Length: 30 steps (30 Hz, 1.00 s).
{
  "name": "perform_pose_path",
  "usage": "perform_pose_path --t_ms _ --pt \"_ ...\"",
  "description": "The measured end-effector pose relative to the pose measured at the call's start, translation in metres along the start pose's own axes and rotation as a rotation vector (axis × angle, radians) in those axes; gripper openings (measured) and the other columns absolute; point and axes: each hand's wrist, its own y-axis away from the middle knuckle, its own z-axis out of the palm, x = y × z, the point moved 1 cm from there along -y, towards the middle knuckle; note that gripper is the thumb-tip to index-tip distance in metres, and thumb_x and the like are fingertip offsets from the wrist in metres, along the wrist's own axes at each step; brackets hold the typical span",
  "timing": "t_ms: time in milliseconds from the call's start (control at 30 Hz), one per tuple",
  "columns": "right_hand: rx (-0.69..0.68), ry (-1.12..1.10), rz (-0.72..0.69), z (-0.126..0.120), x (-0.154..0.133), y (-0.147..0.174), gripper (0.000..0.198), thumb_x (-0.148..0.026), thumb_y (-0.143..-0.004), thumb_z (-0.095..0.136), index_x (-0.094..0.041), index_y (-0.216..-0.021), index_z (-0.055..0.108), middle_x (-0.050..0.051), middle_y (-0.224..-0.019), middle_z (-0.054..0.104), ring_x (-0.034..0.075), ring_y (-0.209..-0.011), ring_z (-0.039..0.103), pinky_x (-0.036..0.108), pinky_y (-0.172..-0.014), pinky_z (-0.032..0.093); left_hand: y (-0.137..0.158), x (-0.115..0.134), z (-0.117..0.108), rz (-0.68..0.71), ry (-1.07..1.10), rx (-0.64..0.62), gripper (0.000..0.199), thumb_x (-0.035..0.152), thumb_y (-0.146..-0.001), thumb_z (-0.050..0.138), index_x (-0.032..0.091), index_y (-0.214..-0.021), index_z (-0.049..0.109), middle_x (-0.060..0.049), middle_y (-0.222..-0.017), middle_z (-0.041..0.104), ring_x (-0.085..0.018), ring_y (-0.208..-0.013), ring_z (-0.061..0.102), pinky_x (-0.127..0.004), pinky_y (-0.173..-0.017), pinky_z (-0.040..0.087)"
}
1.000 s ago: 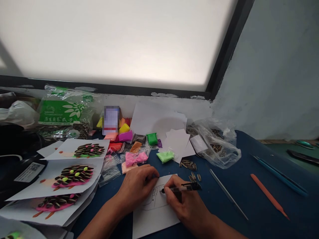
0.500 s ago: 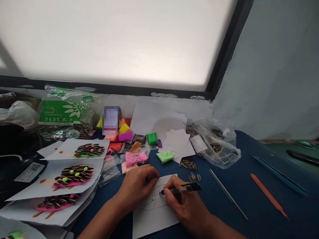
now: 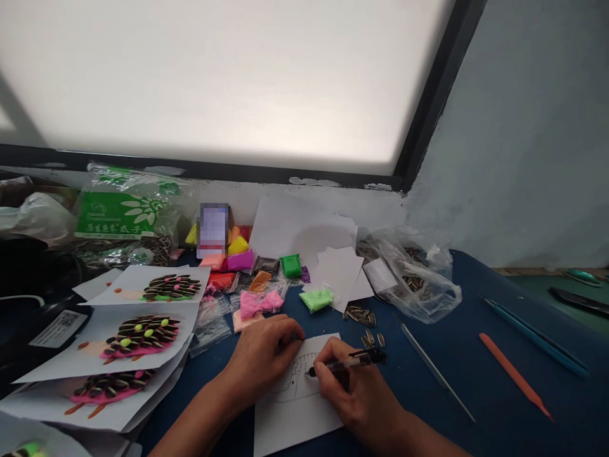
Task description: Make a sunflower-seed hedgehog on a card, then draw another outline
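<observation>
A white sheet of paper [image 3: 285, 422] lies before me with a line drawing of a rounded, spiky-backed shape, a small dark dot on it. My right hand [image 3: 349, 381] grips a black pen [image 3: 345, 364], its tip on the drawing. At the sheet's upper left, my left hand [image 3: 266, 349] rests with fingers curled together, holding the paper down. Just beyond the sheet are loose sunflower seeds [image 3: 360, 315]. To the left, finished pictures [image 3: 143, 336] show hedgehog shapes of coloured clay and seeds on white paper.
Clay packets [image 3: 290, 265] and light green clay [image 3: 316, 299] lie behind my hands. A clear bag of seeds [image 3: 413, 279] and blank paper cards [image 3: 335, 270] sit farther back. Rightward lie a grey tool [image 3: 438, 373], an orange tool [image 3: 516, 377] and blue tweezers [image 3: 537, 336]. A green seed bag [image 3: 117, 212] stands back left.
The pen tip has shifted very slightly within the drawing, and my right hand with it. My left hand stays in place on the paper.
</observation>
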Motion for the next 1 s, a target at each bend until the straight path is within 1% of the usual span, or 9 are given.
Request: perform_pose_path --t_ms 267,467,733,1000 --pt "-0.039 -0.002 -0.001 0.0002 0.0005 0.0002 0.017 -0.029 -0.09 0.041 -0.02 -0.077 0.047 -0.004 -0.06 0.045 0.012 -0.052 0.045 0.024 -0.051 0.035 0.0004 -0.0003 0.0002 -0.007 0.01 -0.004 0.013 0.02 -0.082 0.054 0.023 -0.079 0.067 0.003 -0.065 0.059 -0.013 -0.059 0.051 -0.023 -0.056 0.031" --pt "0.015 0.021 -0.03 0.0002 -0.0003 0.0004 0.015 -0.025 -0.088 0.043 -0.02 -0.074 0.047 -0.004 -0.06 0.044 0.011 -0.052 0.044 0.023 -0.051 0.034 -0.0009 0.0009 -0.0004 -0.006 0.0 -0.004 0.015 0.02 -0.082 0.053 0.022 -0.079 0.067 0.002 -0.065 0.059 -0.013 -0.059 0.051 -0.024 -0.057 0.032" --pt "0.015 0.019 -0.014 0.0019 0.0009 0.0018 0.015 -0.025 -0.087 0.044 -0.02 -0.073 0.046 -0.004 -0.059 0.045 0.011 -0.052 0.044 0.023 -0.051 0.036 -0.0004 0.0009 -0.0005 -0.006 -0.001 0.0 0.015 0.021 -0.083 0.053 0.023 -0.08 0.068 0.002 -0.066 0.06 -0.013 -0.06 0.053 -0.024 -0.057 0.032" --pt "-0.057 -0.058 -0.005 0.0021 0.002 0.002 0.016 -0.031 -0.089 0.044 -0.019 -0.078 0.049 -0.003 -0.061 0.048 0.012 -0.053 0.046 0.023 -0.051 0.038 -0.0001 -0.001 0.001 0.002 -0.006 0.007 0.015 0.02 -0.083 0.053 0.023 -0.079 0.068 0.003 -0.064 0.059 -0.013 -0.059 0.052 -0.024 -0.056 0.032"
